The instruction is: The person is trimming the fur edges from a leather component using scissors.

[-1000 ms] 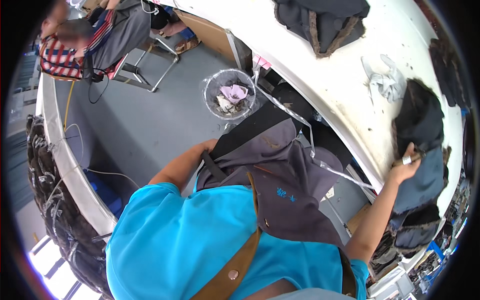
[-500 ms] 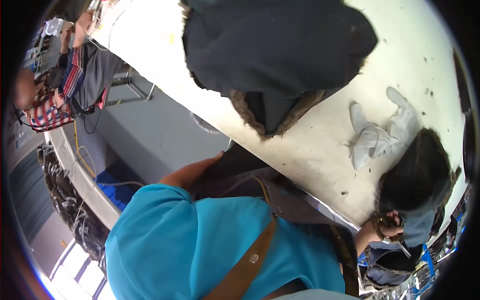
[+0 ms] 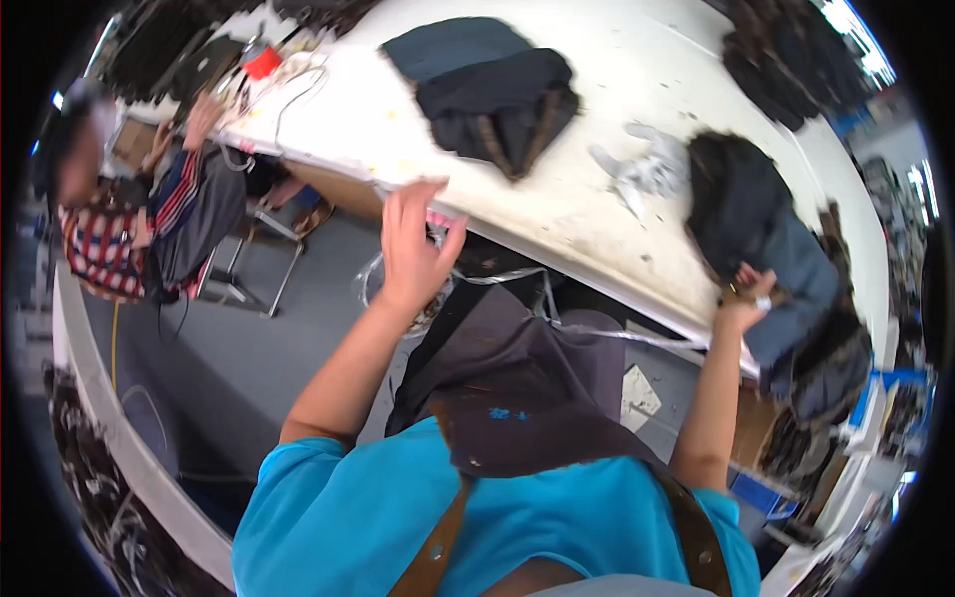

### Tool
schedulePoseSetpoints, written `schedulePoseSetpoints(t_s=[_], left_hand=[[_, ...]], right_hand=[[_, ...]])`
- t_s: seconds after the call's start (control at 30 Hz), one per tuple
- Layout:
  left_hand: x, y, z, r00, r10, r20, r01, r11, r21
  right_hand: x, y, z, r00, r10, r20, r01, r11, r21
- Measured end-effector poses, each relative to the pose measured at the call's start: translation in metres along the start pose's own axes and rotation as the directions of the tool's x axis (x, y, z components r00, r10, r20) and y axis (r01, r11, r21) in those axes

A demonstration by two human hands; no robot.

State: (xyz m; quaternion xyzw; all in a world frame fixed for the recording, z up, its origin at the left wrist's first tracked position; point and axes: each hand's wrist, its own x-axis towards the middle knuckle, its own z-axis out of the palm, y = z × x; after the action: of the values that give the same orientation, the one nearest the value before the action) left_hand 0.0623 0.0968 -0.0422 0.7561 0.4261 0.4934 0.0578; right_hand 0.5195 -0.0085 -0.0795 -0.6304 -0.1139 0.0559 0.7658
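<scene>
White table (image 3: 637, 75) held furry cloth (image 3: 734, 204) at right, likely soft, easiest by its edge. Left hand (image 3: 416, 249) stretched wide, empty; right hand (image 3: 744, 304) curled by the cloth, grip hard to see.

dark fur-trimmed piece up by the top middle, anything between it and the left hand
Nothing visible stands in the way: in view, just the white tabletop lies between the left hand and the dark fur-trimmed piece.

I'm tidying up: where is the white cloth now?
In the head view, the white cloth lies right of centre on the table, just left of the dark piece by the right hand.
</scene>
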Motion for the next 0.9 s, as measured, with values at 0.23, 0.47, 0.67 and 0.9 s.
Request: schedulePoseSetpoints(t_s=[0.23,0.47,0.67,0.9], left_hand=[[0.087,-0.033,0.071,0.996,-0.012,0.083,-0.018,0.937,0.349],[0.099,-0.045,0.044,0.927,-0.007,0.376,-0.051,0.988,0.145],[0.115,0.012,0.032,0.887,0.124,0.445,-0.268,0.923,0.277],[0.156,0.258,0.195,0.570,0.631,0.527,-0.389,0.772,-0.503]], right_hand=[[0.010,0.014,0.002,0.985,-0.086,0.149,0.081,0.996,0.044],[0.009,0.009,-0.010,0.986,-0.071,0.150,0.056,0.993,0.106],[0.000,-0.003,-0.013,0.983,-0.049,0.175,0.023,0.989,0.147],[-0.004,-0.010,-0.013,0.985,-0.050,0.166,0.019,0.982,0.186]])
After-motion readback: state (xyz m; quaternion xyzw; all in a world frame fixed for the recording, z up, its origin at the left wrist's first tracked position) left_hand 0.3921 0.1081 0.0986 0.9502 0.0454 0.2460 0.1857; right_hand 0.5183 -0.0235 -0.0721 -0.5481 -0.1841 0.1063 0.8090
